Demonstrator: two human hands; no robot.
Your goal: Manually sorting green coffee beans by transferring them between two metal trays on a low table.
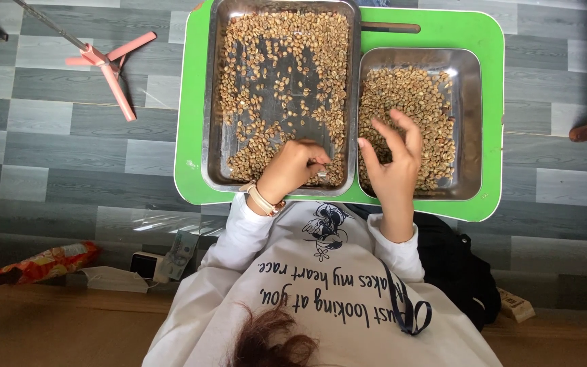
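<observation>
Grey plank floor fills the background, and a green tabletop [191, 102] sits low over it, carrying two steel trays side by side. From my remote seat I look straight down on both hands.

The pale beans [266, 153] lie right under the left hand [293, 170], at the near end of the large tray [213, 102]. That grip is closed, fingertips pinched together over the beans; I cannot tell whether a bean sits inside the pinch. The tray's long axis runs away from the person, with beans banked along its edges and thinner in the middle.

The right hand [395, 163] hovers over the near left part of the small tray [470, 122], its grip open, fingers spread and curled, holding nothing I can see. A denser heap of beans [409, 102] lies just beyond its fingertips. So each hand is nearer its own tray, the left one lowest to the beans.

Further out from the left grip, a pink stand [110, 68] rests on the floor, and a snack packet [42, 264] and a face mask [113, 278] lie near the person's side.
</observation>
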